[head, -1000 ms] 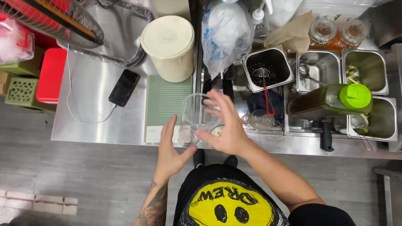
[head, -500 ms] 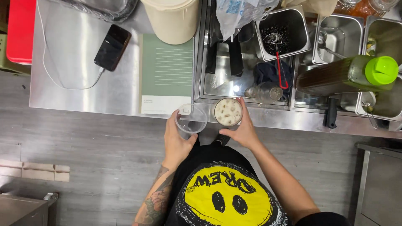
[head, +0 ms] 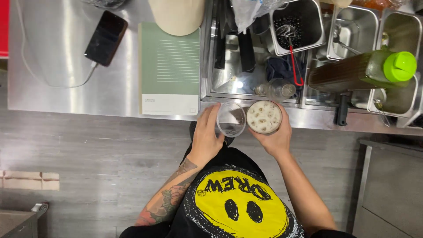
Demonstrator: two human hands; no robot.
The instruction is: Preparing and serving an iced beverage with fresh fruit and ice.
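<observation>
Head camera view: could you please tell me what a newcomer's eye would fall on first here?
Probably the two cups at the steel counter's front edge: the right hand holds a cup of milky iced drink, the left hand an empty clear cup beside it. Next, the bright green bottle cap at far right.

cream tub (head: 177, 15): top part cut off by the upper edge, above the green notebook (head: 170, 68).
red box (head: 3, 27): only a strip shows at the left edge, far left of the notebook.
clear cup (head: 231, 119): its wall partly hidden behind the left hand (head: 206, 137) fingers (head: 212, 115).
milky drink cup (head: 264, 117): sides hidden by the right hand (head: 274, 136); floating bits too small to tell.
plastic bag (head: 251, 9): cut off by the upper edge, right of the notebook.
</observation>
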